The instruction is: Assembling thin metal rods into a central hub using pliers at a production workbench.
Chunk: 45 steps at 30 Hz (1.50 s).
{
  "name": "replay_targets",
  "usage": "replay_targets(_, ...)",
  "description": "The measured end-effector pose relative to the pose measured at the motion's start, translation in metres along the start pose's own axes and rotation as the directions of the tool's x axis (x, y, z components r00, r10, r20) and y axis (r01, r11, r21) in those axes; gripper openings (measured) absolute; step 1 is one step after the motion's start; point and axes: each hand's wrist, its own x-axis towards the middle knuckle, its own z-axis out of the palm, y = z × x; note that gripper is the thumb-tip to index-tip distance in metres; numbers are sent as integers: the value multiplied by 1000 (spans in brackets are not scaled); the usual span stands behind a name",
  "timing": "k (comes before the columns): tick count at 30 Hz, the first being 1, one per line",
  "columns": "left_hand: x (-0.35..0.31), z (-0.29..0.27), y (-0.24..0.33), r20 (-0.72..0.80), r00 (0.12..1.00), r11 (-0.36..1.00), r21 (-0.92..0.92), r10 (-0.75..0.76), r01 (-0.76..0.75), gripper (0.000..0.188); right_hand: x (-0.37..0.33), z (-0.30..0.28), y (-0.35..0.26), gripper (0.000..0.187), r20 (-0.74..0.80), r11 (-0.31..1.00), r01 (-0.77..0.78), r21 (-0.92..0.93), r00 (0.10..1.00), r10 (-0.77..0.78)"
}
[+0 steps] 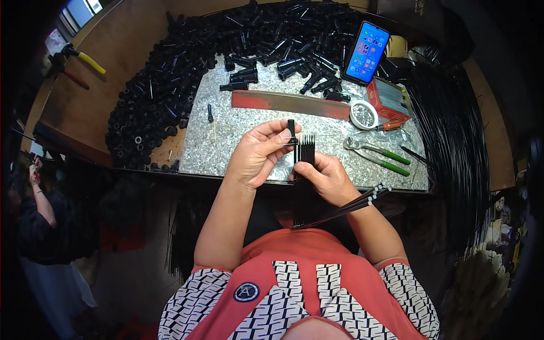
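My left hand (258,153) is closed, pinching a small black plastic tube-shaped part (291,128) between thumb and fingers. Beside it my right hand (327,177) grips a flat row of thin black ribs (305,158), like umbrella ribs, with the thumb across the front. Fine wire-like tips stand up from the row's top end, close to the black part; whether they touch it I cannot tell. More black rods with pale round ends (372,196) reach out past my right wrist. A thin wire passes by my left fingertips.
A heap of black plastic parts (153,107) fills the back and left. On the speckled board (209,147) lie a red-and-dark bar (289,104), green-handled pincers (385,158), a white bowl (363,115) and a red box (388,101). A lit phone (367,52) stands behind. Long black rods (453,130) hang at right.
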Motion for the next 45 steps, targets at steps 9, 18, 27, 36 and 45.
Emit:
replay_targets(9,-13,2,2,62,998,986,159,30,-39,33,-1,0,4,20,-36,1000,-10,16,999,10)
replay_targets(18,-25,22,-13,-47,974,927,321,220,-194,29,-12,1,-23,19,-29,990,69,-124,997,-73)
replay_targets(27,-29,16,-11,17,985,951,260,171,-170,31,-11,-1,-18,17,-17,997,77,-24,997,-78)
replay_targets(36,-31,22,-15,88,992,968,227,90,-108,32,-11,-13,-9,16,141,992,-14,121,990,-3)
replay_targets(45,-41,32,-29,-88,980,984,44,178,-175,28,-11,-11,-4,40,72,994,70,87,994,-77)
